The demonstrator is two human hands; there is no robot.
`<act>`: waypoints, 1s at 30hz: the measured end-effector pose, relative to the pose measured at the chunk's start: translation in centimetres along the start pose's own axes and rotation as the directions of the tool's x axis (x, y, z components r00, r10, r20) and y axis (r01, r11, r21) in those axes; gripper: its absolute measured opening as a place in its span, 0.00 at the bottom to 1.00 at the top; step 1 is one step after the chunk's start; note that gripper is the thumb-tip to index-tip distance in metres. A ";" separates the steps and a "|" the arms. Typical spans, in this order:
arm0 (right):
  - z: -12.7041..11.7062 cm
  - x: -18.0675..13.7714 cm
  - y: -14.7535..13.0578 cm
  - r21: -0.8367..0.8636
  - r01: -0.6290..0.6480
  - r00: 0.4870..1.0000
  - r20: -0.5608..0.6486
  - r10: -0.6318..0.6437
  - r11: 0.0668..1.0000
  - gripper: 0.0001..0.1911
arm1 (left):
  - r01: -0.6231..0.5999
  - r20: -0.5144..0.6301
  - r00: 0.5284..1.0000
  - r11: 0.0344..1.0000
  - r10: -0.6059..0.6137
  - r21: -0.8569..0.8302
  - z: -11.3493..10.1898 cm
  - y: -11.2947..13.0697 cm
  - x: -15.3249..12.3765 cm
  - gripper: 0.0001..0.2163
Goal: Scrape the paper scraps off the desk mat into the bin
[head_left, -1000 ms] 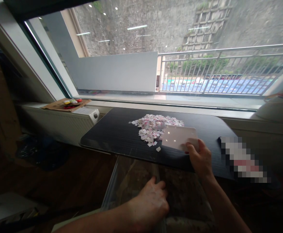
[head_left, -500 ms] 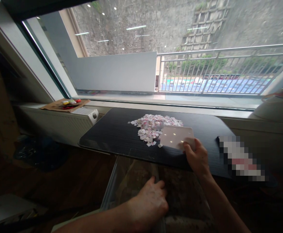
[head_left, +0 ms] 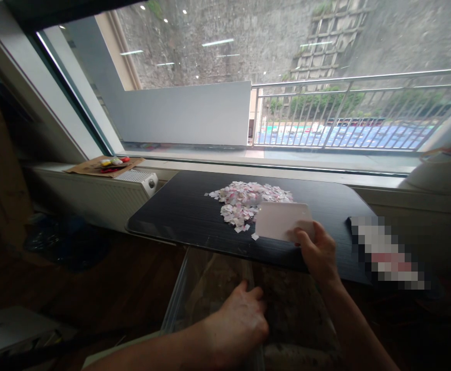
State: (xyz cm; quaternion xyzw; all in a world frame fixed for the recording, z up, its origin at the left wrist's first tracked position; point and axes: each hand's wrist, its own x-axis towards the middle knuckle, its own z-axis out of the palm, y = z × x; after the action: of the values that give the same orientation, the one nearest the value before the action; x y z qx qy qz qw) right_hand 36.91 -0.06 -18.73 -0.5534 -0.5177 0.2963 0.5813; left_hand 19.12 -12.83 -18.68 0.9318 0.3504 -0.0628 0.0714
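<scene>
My right hand (head_left: 318, 252) is closed on the near corner of a white plastic scraper card (head_left: 281, 220), which lies at the right edge of a heap of pink and white paper scraps (head_left: 246, 201) on the black table (head_left: 187, 216). One loose scrap (head_left: 254, 237) sits just in front of the card. My left hand (head_left: 238, 322) grips the rim of a clear plastic bin (head_left: 202, 288) held below the table's near edge, under the heap.
A blurred-out item (head_left: 387, 252) lies on the table's right end. A white radiator (head_left: 94, 193) stands at the left, with cardboard and small coloured things (head_left: 111, 164) on top. A white rounded object (head_left: 437, 172) rests on the right sill. A large window is behind.
The scraper and my right hand shifted slightly left into the heap, then eased back toward me. My left hand and the bin stayed put.
</scene>
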 end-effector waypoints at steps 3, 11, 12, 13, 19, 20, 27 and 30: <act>0.0 -0.1 -0.1 0.017 0.013 0.999 0.046 -0.013 1.000 0.11 | -0.003 -0.021 1.000 1.000 0.003 0.007 0.3 0.0 0.0 0.06; -0.2 0.1 0.2 0.023 -0.005 0.998 0.060 0.004 1.000 0.10 | 0.005 0.005 1.000 1.000 -0.006 0.009 0.2 0.0 0.0 0.06; -0.2 0.1 0.2 0.023 -0.006 0.998 0.063 0.005 1.000 0.10 | 0.008 0.003 1.000 1.000 -0.008 0.009 0.1 0.0 0.0 0.06; -0.2 0.1 0.2 0.024 -0.008 0.998 0.062 0.006 1.000 0.11 | 0.009 0.002 1.000 1.000 -0.009 0.007 0.2 0.0 0.0 0.06; -0.1 0.0 0.6 -0.014 0.005 0.999 0.047 -0.004 1.000 0.13 | 0.015 0.013 1.000 1.000 -0.015 0.007 0.3 0.0 0.1 0.06; -0.1 0.0 0.5 -0.023 0.006 0.999 0.042 -0.005 1.000 0.14 | 0.017 0.017 1.000 1.000 -0.017 0.008 0.2 0.0 0.1 0.06; 0.0 0.0 0.1 -0.060 0.053 0.998 0.048 -0.050 0.997 0.15 | 0.013 0.033 0.999 1.000 -0.014 0.018 0.1 0.0 0.1 0.06; 0.0 0.0 0.0 -0.077 0.069 0.997 0.027 -0.067 0.995 0.15 | 0.012 0.013 1.000 1.000 -0.012 0.014 0.2 0.0 0.1 0.06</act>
State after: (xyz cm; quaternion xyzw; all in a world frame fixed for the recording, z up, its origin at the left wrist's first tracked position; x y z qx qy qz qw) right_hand 36.97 -0.04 -18.76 -0.5542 -0.5544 0.2626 0.5627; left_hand 19.23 -12.82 -18.94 0.9296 0.3552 -0.0719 0.0669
